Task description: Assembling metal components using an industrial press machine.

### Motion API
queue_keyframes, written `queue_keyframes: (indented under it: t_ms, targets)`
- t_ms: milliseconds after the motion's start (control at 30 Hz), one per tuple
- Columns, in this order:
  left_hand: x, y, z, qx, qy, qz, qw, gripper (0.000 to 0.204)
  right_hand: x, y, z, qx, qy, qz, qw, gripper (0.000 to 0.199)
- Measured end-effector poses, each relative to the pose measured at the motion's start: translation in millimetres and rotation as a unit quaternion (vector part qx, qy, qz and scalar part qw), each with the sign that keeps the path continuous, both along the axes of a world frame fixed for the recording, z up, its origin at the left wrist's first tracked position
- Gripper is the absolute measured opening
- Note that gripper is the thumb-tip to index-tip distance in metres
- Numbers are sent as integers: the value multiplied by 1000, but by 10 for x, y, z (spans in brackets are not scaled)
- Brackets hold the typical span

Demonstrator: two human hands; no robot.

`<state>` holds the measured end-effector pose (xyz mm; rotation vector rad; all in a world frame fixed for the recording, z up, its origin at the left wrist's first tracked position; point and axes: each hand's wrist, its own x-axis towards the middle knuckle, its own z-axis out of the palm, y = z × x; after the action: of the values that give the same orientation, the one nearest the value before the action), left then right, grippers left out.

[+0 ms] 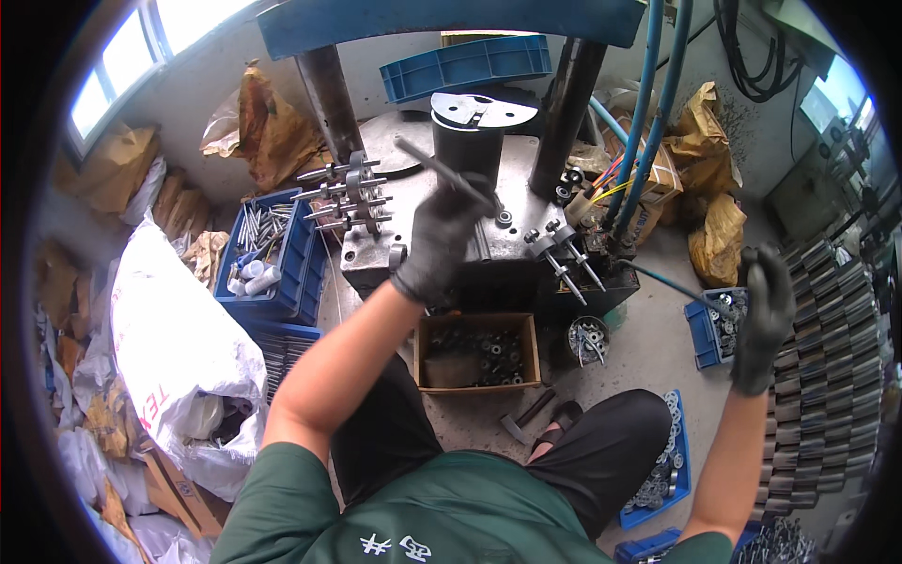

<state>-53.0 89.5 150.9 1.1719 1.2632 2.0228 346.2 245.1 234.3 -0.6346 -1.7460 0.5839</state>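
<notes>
Head view, metal shaft (425, 160): slim, dull grey, slanting with its far end to the left, seen over the middle of the press bed (517, 169).
Black cylinder (467, 150): upright on the press bed, pale plates (485, 110) capping it, and that shaft cuts right across its lower part.
Geared shafts (352, 195): a cluster at the bed's left edge; two more shafts (567, 252) lie at its right front corner.
Cardboard box (533, 355): dark rings inside, sitting below the bed's front, with a can of small parts (587, 340) to the right.
Blue crate (306, 273): loaded with rods, left of the bed.
Left hand (440, 235): dark-gloved, fist closed round the shaft, raised before the bed and blocking part of its surface.
Right hand (766, 320): also gloved, well right of the bed, fingers up, overlapping a small blue tray (701, 334); blurry out there, so I cannot tell whether it grips anything.
</notes>
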Motion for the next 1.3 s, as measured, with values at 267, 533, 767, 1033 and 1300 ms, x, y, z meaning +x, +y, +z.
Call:
queue_keyframes:
  t_ms: [267, 533, 767, 1033, 1300]
  targets:
    - [997, -392, -600, -116, -123, -271, 948, 28, -494, -1184, -2098, -706, 464, 118, 521, 37]
    - [886, -120, -910, -264, -105, -203, 937, 25, -827, -1332, -2117, -810, 131, 268, 504, 25]
    - [636, 168, -1078, -295, -302, -137, 896, 20, -562, -1133, -1957, -722, -34, 234, 650, 41]
    - [566, 111, -1244, -265, -481, -98, 830, 32, -879, -1274, -1845, -625, 32, 250, 739, 60]
    - [1105, -422, -922, -300, 22, -254, 919, 36, -880, -1222, -1676, -589, -6, 237, 773, 58]
